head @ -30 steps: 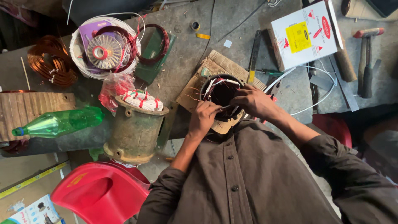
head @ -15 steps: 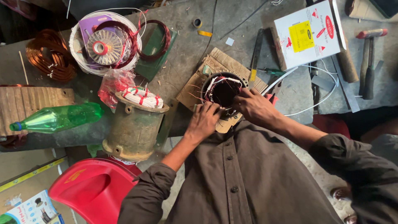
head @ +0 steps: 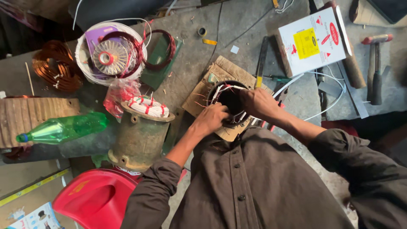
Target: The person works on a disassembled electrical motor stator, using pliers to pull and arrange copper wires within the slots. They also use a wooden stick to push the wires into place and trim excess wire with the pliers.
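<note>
Motor stator (head: 229, 101) sits on cardboard (head: 220, 72) at tabletop (head: 190, 59) centre. Left hand (head: 212, 119) grips its near rim; right hand (head: 258, 104) clasps its right rim, fingers curled on the windings.

I wear a dark brown shirt (head: 254, 186) of plain woven cloth, buttoned down the front. A stitched strip runs down its middle, with small dark round buttons (head: 241, 197) set along it, one below the other. The cloth lies in soft folds across my chest. The sleeve behind my left hand (head: 210, 119) is rolled up into a thick cuff (head: 159, 171) near the elbow, leaving the forearm bare. The sleeve behind my right hand (head: 258, 103) is pushed up too, bunched in creases (head: 339, 146) past the forearm.
</note>
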